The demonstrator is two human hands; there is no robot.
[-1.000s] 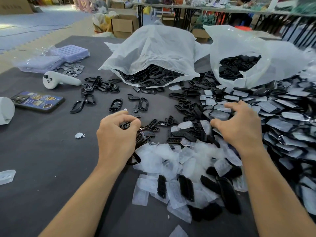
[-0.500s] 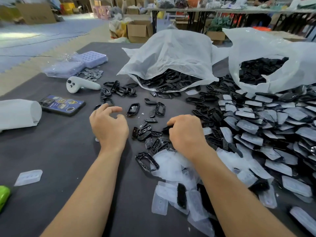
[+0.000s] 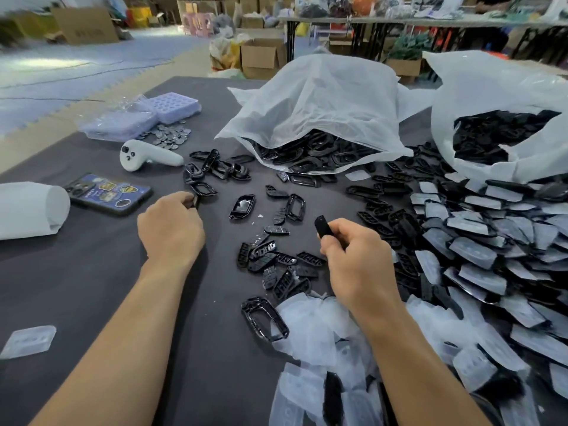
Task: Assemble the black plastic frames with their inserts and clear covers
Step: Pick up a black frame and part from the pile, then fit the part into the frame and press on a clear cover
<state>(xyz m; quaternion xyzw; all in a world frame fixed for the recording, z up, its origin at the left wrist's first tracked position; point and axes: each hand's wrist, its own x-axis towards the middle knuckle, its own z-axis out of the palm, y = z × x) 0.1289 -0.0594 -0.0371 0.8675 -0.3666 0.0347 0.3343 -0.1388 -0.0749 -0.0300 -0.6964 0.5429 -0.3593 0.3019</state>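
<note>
My left hand (image 3: 170,229) pinches the near end of a black plastic frame (image 3: 201,190) lying on the dark table. My right hand (image 3: 353,259) holds a small black insert (image 3: 322,227) upright between thumb and fingers. Several loose black inserts (image 3: 276,259) lie between my hands. Another black frame (image 3: 264,318) rests beside a heap of clear covers (image 3: 310,327) near my right forearm. More frames (image 3: 221,169) cluster farther back on the left.
Two white bags (image 3: 322,96) (image 3: 504,96) spill black parts at the back. Assembled pieces (image 3: 473,250) pile up on the right. A phone (image 3: 107,192), white controller (image 3: 147,156), white roll (image 3: 27,209), purple trays (image 3: 172,107) and a lone clear cover (image 3: 29,341) sit left.
My left hand reached forward and took hold of a frame. My right hand lifted an insert out of the loose pile. The view shifted left.
</note>
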